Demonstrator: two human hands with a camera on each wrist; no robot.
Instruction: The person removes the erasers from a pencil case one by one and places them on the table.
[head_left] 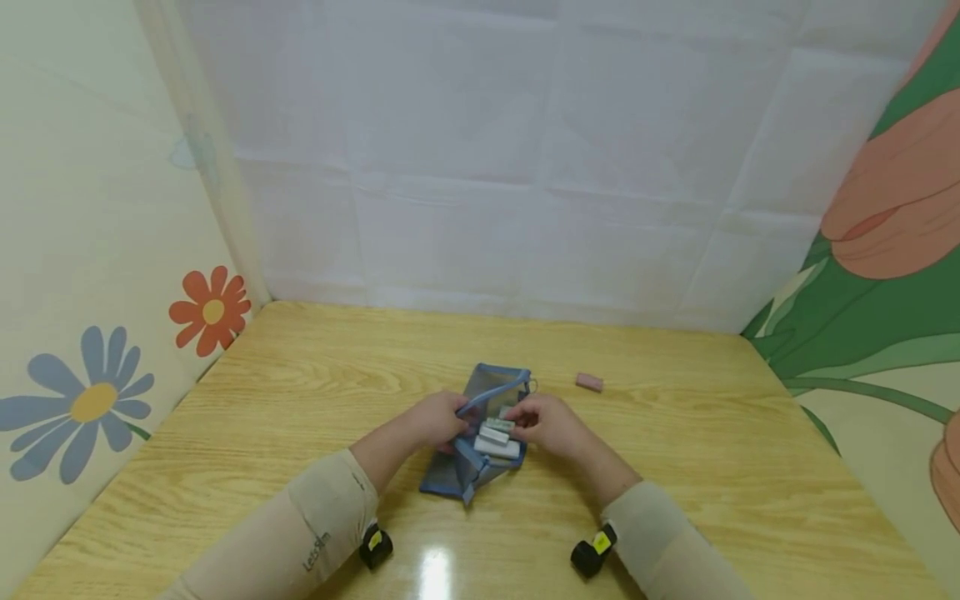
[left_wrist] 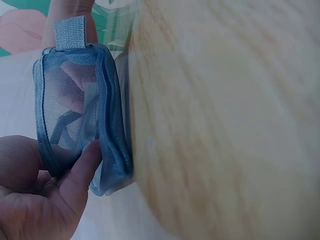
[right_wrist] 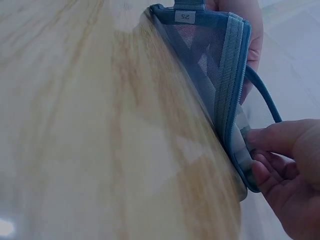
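Observation:
A blue mesh zipper pouch [head_left: 444, 475] lies on the table with its mouth spread apart. My left hand [head_left: 441, 419] pinches the pouch's edge, thumb and fingers on either side of the mesh [left_wrist: 67, 100]. Several small pale blocks, such as a white one [head_left: 497, 448], show in the opening. At the mouth's right side my right hand [head_left: 551, 423] pinches a small pale block with greenish marks [head_left: 499, 424]. In the right wrist view, its fingertips [right_wrist: 260, 136] are right at the zipper edge, and the block is mostly hidden behind it.
A small pink block [head_left: 588, 382] lies on the wooden table [head_left: 337, 358] beyond my right hand. A white sheet [head_left: 465, 167] hangs behind the table. Flower-painted panels [head_left: 90, 250] stand at both sides.

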